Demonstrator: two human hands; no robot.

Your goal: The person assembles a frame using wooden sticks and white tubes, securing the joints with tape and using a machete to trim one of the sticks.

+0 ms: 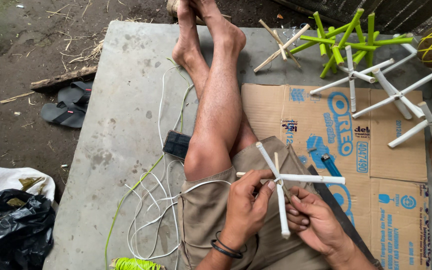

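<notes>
White crossed-stick frame (281,187) with bare wood ends, clasped by left hand (246,205) and right hand (313,220) over lap; flattened cardboard (401,165) rightward, concrete slab (121,125) leftward.

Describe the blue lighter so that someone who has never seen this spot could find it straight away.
Start at the flattened cardboard box spread on the concrete slab. Near its left side, just above the white stick cross held in both hands, lies the blue lighter. It is the only small solid blue thing there; the other blue is flat print on the cardboard.
</notes>
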